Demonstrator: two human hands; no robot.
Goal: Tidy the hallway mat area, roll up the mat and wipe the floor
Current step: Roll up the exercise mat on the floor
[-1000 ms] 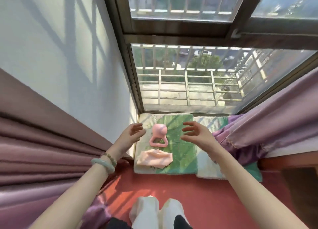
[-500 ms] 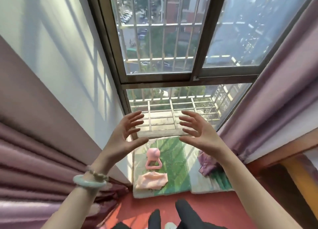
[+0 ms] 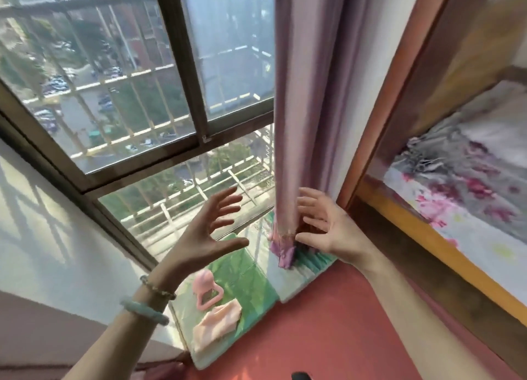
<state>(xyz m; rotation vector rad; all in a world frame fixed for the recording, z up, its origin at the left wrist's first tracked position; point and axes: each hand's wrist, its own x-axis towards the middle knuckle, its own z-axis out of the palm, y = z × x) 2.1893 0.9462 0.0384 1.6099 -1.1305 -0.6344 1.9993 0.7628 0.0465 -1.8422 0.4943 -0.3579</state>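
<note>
Mat (image 3: 245, 277) — far corner under curtain (image 3: 288, 123)

No text, label, brand, number or sign is showing legibly anywhere in the view. The mat (image 3: 251, 277), the pink cloth (image 3: 218, 324) and the curtain (image 3: 302, 123) are bearing no lettering, and the cars and buildings outside the window (image 3: 182, 74) are appearing too blurred and small to read.

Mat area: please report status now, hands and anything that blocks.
Left hand open, raised, holding nothing. Right hand open at curtain. Mat flat, unrolled. Pink toy, cloth and curtain hem on it.
</note>
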